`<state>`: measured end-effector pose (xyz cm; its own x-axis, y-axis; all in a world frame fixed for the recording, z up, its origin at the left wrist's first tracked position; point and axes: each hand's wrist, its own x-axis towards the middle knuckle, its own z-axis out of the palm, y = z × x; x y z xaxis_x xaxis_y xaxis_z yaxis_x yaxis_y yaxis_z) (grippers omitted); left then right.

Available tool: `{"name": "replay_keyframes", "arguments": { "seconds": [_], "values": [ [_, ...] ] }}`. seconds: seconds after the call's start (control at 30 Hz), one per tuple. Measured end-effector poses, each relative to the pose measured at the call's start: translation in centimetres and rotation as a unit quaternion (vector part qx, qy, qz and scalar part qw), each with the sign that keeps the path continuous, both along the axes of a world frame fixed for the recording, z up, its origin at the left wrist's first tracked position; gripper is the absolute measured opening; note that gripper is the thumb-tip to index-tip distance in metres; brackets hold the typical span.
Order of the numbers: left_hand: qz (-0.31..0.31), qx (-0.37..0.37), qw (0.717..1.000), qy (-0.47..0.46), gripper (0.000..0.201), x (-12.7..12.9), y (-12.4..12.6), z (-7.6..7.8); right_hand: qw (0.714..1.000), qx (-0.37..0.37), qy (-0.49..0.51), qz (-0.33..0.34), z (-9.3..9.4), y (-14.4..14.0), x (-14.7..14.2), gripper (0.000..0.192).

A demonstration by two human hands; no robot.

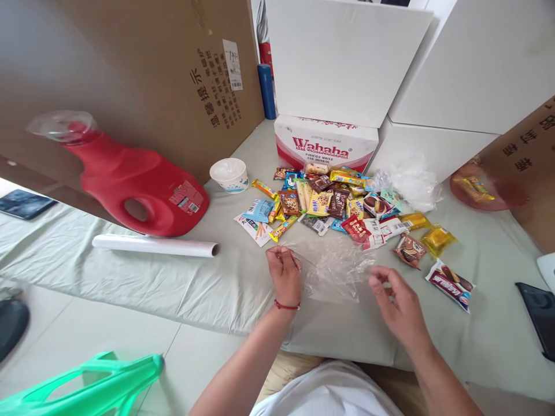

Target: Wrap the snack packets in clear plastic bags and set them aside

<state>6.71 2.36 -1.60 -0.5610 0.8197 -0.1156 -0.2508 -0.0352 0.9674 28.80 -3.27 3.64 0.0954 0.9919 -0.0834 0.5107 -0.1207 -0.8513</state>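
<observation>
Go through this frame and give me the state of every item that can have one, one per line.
clear plastic bag: crumpled flat, left corner pinched
left hand: grip closed on the bag's corner
right hand: fingers curled, just off the bag's edge
red detergent jug: lying on its side
film roll: lying flat, rolled up
paper cup: upright, lidded
snack packets: sealed, in a loose pile
Wahaha carton: closed

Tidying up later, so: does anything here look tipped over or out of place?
Yes. The red jug lies on its side beside the film roll, and snack packets sit in a loose heap.
</observation>
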Motion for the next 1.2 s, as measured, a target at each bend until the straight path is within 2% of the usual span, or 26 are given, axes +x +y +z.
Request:
{"name": "replay_keyframes", "arguments": {
  "seconds": [0.1, 0.17, 0.23, 0.33, 0.43, 0.53, 0.6, 0.67, 0.73, 0.8, 0.87, 1.03, 1.2],
  "values": [
    [-0.022, 0.007, 0.999, 0.025, 0.031, 1.1, -1.2, 0.2, 0.999, 0.010, -0.032, 0.039, 0.5, 2.6, -0.7, 0.042],
    [-0.049, -0.007, 0.998, 0.024, 0.031, 1.7, -2.4, 0.0, 0.997, -0.016, -0.007, 0.072, -0.5, 4.4, -2.3, 0.043],
    [-0.095, -0.031, 0.995, 0.027, 0.030, 1.7, -3.9, -0.5, 0.997, -0.025, 0.024, 0.074, -1.9, 5.5, -4.1, 0.041],
    [-0.132, -0.079, 0.986, 0.058, 0.024, 0.3, -6.4, -0.6, 0.998, -0.005, 0.014, 0.064, -3.3, 5.9, -6.1, 0.029],
    [-0.084, -0.112, 0.981, 0.136, 0.032, -2.3, -7.7, 1.1, 0.994, 0.031, -0.056, 0.088, -3.1, 5.3, -6.9, 0.022],
    [-0.046, -0.090, 0.962, 0.253, 0.033, -3.9, -6.8, 3.9, 0.982, 0.076, -0.118, 0.126, -2.4, 4.6, -7.6, 0.020],
    [-0.057, -0.054, 0.938, 0.337, 0.037, -3.9, -5.2, 5.1, 0.971, 0.102, -0.146, 0.158, -2.1, 4.4, -8.2, 0.022],
    [-0.108, -0.063, 0.912, 0.392, 0.041, -3.3, -3.5, 5.3, 0.964, 0.116, -0.152, 0.184, -2.2, 4.4, -8.8, 0.026],
    [-0.212, -0.120, 0.889, 0.388, 0.032, -2.7, -2.1, 4.6, 0.966, 0.117, -0.126, 0.191, -2.4, 4.7, -8.9, 0.027],
    [-0.316, -0.159, 0.866, 0.353, 0.034, -2.4, -1.4, 3.2, 0.976, 0.119, -0.075, 0.168, -2.9, 5.1, -8.3, 0.025],
    [-0.352, -0.156, 0.867, 0.316, 0.040, -2.6, -1.4, 1.7, 0.986, 0.117, -0.015, 0.122, -3.5, 5.4, -7.1, 0.023],
    [-0.256, -0.152, 0.929, 0.222, 0.041, -3.5, -2.3, -0.7, 0.991, 0.034, 0.132, -0.013, -4.4, 5.1, -3.7, 0.034],
    [-0.216, -0.157, 0.935, 0.235, 0.040, -4.9, -2.1, -0.7, 0.970, 0.000, 0.222, -0.101, -4.5, 5.1, -1.0, 0.041]
  ]
}}
